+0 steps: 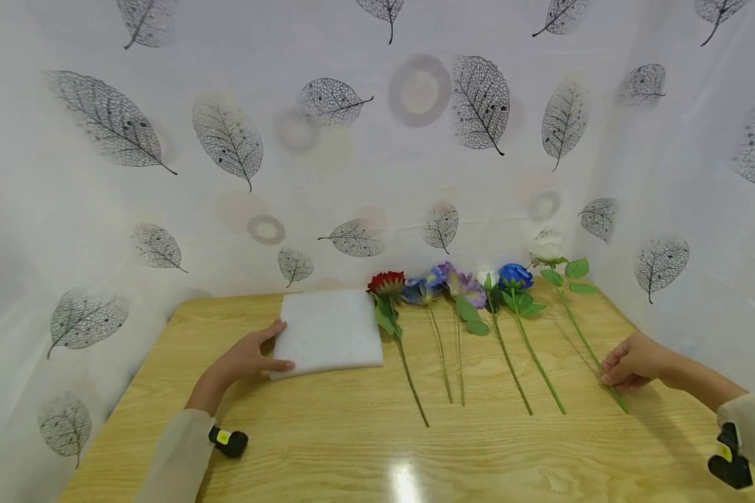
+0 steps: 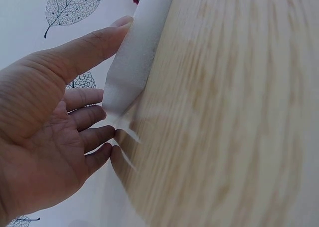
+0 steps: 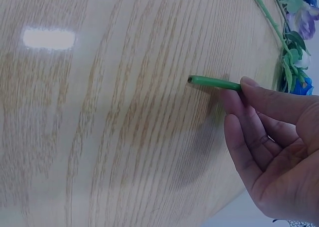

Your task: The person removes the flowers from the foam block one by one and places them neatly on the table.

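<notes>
My left hand rests at the left edge of a white foam slab lying flat on the table. In the left wrist view its thumb touches the foam slab, while the fingers, loosely extended, reach its near corner. At the right, my right hand pinches the lower stem of a white artificial rose between thumb and forefinger. The cut end of the green stem sticks out past the fingertips in the right wrist view. The bloom lies toward the back edge, with green leaves below it.
Between the hands lies a row of artificial flowers: a red one, a blue one, a purple one, a small white one and a blue rose. A leaf-printed curtain surrounds the wooden table.
</notes>
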`<state>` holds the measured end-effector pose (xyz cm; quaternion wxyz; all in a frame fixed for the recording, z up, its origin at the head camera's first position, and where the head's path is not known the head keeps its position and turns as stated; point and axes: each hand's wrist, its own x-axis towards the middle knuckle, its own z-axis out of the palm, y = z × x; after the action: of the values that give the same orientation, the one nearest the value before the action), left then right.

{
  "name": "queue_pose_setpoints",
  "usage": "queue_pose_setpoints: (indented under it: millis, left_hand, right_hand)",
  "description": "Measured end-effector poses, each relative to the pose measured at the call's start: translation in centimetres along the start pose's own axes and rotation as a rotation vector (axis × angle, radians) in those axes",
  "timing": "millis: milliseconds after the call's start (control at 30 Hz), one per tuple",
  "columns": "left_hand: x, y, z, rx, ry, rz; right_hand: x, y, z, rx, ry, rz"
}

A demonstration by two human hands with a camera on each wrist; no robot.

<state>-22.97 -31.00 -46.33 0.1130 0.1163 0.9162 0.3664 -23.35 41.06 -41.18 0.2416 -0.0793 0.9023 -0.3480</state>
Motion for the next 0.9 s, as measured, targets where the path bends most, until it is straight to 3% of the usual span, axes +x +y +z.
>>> queue_pose_setpoints:
  millis: [900]
  left_hand:
    - [-0.17,0.29,0.02,0.021,0.006,-0.009]
  right_hand:
    - [0.03,0.22,0.29,0.016,-0.031,0.007]
